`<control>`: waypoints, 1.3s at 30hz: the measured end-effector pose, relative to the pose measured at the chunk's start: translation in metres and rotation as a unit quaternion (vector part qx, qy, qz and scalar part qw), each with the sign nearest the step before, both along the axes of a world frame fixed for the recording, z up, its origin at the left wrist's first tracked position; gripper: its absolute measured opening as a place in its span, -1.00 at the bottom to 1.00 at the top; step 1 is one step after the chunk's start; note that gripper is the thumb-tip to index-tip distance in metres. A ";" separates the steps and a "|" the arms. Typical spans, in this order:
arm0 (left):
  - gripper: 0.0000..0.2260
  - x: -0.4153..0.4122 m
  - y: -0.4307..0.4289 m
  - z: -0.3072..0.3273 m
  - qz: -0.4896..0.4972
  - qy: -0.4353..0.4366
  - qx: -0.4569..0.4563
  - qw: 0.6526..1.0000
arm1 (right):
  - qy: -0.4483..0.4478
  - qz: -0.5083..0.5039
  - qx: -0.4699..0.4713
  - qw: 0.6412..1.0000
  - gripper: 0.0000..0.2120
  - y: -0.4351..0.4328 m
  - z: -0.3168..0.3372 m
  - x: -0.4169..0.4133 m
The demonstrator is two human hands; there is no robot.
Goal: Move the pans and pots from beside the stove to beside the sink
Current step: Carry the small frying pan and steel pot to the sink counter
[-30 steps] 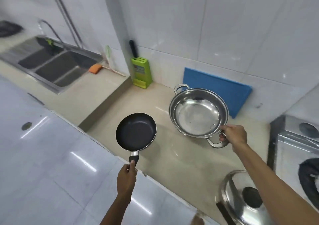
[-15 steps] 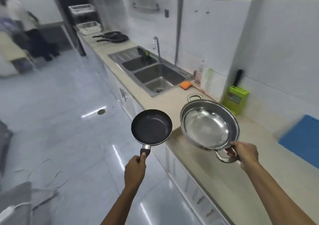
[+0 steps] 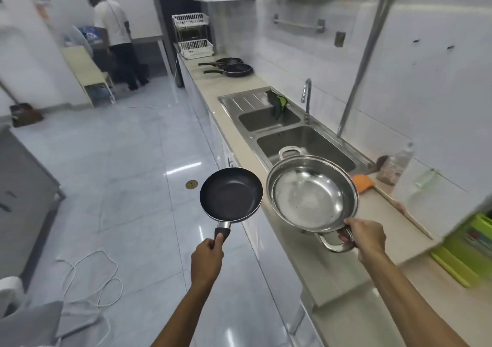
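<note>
Both hands are loaded here. The left hand [image 3: 206, 257] is wrapped tight around the black handle of the small frying pan [image 3: 231, 194], thumb laid along the top of the grip, and the dark pan juts forward from the fist, held in the air over the tiled floor [image 3: 127, 176], just off the counter's front edge. The right hand [image 3: 367, 236] has its fingers curled through the near loop handle of the steel pot [image 3: 312, 194], clamped shut on it, and the shiny pot tips a little toward the camera, out ahead of the knuckles. Pan and pot hang side by side, rims nearly meeting, the pan on the left. The pot floats above the beige counter [image 3: 314, 264], its far handle overlapping the near basin of the double sink [image 3: 298, 139]. An orange sponge [image 3: 362, 183] lies on the counter just right of the pot. Well beyond the sink, two more dark pans [image 3: 234, 67] sit on the countertop. At the far end of the room a person [image 3: 114, 35] stands facing away.
</note>
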State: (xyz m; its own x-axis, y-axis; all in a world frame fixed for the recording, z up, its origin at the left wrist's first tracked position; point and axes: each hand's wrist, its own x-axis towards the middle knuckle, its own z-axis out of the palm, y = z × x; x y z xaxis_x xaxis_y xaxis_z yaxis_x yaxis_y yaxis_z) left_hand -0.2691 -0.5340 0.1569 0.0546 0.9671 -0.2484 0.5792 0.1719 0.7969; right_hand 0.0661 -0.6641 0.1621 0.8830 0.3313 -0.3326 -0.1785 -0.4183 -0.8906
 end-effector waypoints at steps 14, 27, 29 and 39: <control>-0.59 0.087 0.300 -0.008 0.059 -0.009 -0.025 0.998 | -0.035 0.056 -0.005 0.998 -0.81 0.330 -0.005 0.091; -0.60 0.154 0.661 -0.007 -0.008 0.005 -0.005 1.000 | -0.022 -0.014 -0.035 0.999 -0.80 0.642 -0.013 0.152; -0.58 0.172 0.715 -0.008 -0.010 0.006 -0.007 1.000 | -0.019 -0.022 -0.039 0.999 -0.79 0.688 -0.012 0.164; -0.57 0.275 0.991 -0.041 -0.040 -0.008 -0.024 0.999 | -0.019 -0.041 -0.064 0.997 -0.74 0.939 -0.035 0.265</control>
State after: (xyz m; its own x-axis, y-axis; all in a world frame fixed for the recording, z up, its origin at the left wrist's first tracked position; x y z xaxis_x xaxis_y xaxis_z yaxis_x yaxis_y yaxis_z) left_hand 0.0055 0.4568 0.1158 0.1353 0.9463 -0.2937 0.5805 0.1645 0.7975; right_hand 0.3308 0.2746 0.1268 0.9182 0.2138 -0.3335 -0.1845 -0.5141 -0.8376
